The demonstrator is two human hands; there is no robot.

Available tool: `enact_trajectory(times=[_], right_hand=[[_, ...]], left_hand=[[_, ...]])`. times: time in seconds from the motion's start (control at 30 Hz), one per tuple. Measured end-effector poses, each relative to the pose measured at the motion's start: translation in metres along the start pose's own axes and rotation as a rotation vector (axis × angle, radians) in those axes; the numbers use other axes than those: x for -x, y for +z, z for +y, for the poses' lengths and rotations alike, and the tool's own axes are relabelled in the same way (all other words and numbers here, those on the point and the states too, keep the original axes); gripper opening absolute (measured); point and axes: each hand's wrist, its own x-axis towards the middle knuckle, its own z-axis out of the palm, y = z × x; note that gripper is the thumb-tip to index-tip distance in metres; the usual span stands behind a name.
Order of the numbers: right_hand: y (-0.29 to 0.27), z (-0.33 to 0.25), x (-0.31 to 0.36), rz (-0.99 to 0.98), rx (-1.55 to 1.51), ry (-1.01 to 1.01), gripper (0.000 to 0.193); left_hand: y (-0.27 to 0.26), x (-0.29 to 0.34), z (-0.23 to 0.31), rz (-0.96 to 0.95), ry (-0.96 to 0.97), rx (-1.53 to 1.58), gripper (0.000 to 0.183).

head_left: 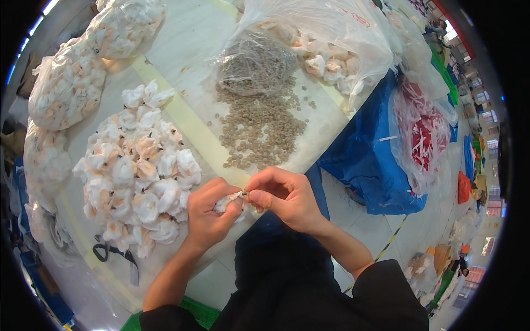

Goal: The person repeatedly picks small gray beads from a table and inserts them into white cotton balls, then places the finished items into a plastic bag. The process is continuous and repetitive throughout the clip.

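My left hand (pixel 207 216) is closed around a white artificial flower (pixel 225 203), with the dark tip of its stem pointing toward my right hand. My right hand (pixel 290 203) pinches at that tip with thumb and forefinger; what sits between them is too small to make out. Left of my hands lies a big heap of white and peach artificial flowers (pixel 144 171) with dark stem ends. Just beyond my hands, small grey-brown rings (pixel 259 132) spread over the table (pixel 190 66). They spill from a clear plastic bag (pixel 255 62) full of the same rings.
Stuffed clear bags of flowers (pixel 69 85) line the table's left side. Another plastic bag (pixel 331 27) with flowers lies at the back right. Black-handled scissors (pixel 102 251) rest near the left front edge. Beyond the right edge stands a blue sack (pixel 361 160) with red material.
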Motion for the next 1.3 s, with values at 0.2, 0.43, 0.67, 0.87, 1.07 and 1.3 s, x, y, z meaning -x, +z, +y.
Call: enact_trajectory(times=[0.2,0.43,0.67,0.87,1.07,1.3], right_hand=[[-0.001,0.006,0.002,0.006,0.251,-0.104,0.012],[0.0,0.002,0.002,0.067,0.738,-0.442,0.013],[-0.006,0.001,0.0,0.033,0.679,-0.458,0.014],[-0.009,-0.007,0.003,0.006,0.66,-0.346,0.013],[-0.012,-0.006,0.002,-0.008,0.665,-0.347,0.012],[-0.015,-0.006,0.001,-0.033,0.685,-0.372,0.014]], left_hand=[[0.001,0.001,-0.003,-0.02,0.036,-0.088,0.016],[0.006,0.001,-0.002,-0.004,0.036,-0.115,0.014],[0.007,0.002,-0.003,-0.018,0.03,-0.13,0.013],[0.008,0.003,-0.004,-0.08,0.003,-0.12,0.016],[0.002,0.002,0.002,-0.206,-0.043,-0.144,0.021],[0.004,0.002,0.002,-0.179,-0.044,-0.161,0.02]])
